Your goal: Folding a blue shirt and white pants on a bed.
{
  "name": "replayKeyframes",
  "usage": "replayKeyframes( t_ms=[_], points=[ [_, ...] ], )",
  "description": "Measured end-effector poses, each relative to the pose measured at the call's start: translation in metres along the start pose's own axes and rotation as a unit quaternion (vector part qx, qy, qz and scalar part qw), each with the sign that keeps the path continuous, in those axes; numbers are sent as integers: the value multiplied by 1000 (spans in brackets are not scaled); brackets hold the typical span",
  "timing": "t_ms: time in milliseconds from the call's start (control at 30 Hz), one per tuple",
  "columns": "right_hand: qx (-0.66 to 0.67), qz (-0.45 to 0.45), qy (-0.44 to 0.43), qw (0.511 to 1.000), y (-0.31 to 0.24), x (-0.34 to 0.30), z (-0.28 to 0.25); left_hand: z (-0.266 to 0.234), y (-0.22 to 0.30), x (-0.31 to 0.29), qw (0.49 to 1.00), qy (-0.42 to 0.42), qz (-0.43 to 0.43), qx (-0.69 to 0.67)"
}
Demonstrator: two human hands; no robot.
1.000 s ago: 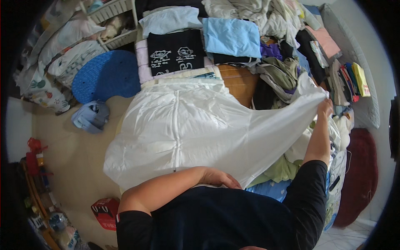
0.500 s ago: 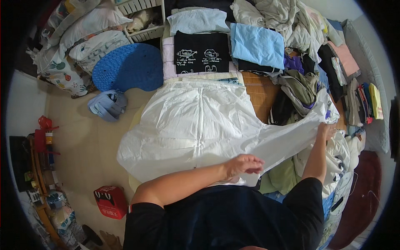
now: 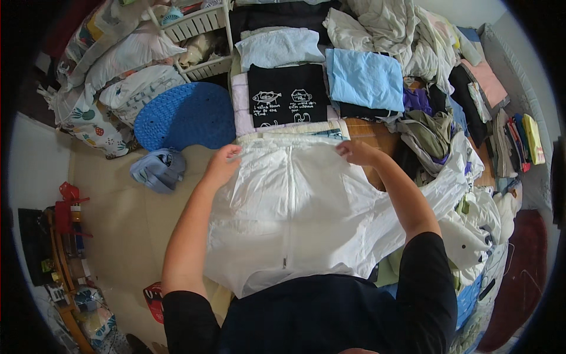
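A thin white zip-front jacket [image 3: 318, 206] lies spread before me, its zipper running down the middle toward my body. At its far left corner my left hand [image 3: 223, 164] has its fingers closed on the edge. Across from it, my right hand [image 3: 358, 154] pinches the far right corner. One sleeve [image 3: 433, 192] stretches out to the right, under my right forearm. Past the far edge lie a folded black printed T-shirt [image 3: 287, 97] and a folded light blue garment [image 3: 364, 82].
A blue textured board [image 3: 183, 115] and a crumpled grey-blue cloth [image 3: 158, 170] lie at the left. White baskets [image 3: 197, 26] stand behind. Heaped clothes [image 3: 433, 133] and a row of folded garments [image 3: 513, 144] are on the right. A red box [image 3: 154, 301] sits low left.
Both hands have moved to the jacket's far corners; my right hand has left the sleeve's end. The jacket's left side has drawn in toward the middle.
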State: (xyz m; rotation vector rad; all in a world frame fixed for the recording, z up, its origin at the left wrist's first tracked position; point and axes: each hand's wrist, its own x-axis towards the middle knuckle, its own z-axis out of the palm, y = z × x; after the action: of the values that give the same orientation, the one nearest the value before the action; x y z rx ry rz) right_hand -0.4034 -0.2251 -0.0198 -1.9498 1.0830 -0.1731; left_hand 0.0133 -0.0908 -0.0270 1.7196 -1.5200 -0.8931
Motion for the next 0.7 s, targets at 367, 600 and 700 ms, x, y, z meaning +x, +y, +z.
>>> replayKeyframes(
  t_ms=[367,600,700],
  points=[
    [-107,31,66,992,45,16,-28,24,-6,-4,993,-35,41,109],
    [-210,-37,121,969,3,-10,-29,-7,-13,28,997,1,-5,79],
    [-195,-72,151,966,-21,-22,-34,17,3,43,979,-23,156,128]
  ],
)
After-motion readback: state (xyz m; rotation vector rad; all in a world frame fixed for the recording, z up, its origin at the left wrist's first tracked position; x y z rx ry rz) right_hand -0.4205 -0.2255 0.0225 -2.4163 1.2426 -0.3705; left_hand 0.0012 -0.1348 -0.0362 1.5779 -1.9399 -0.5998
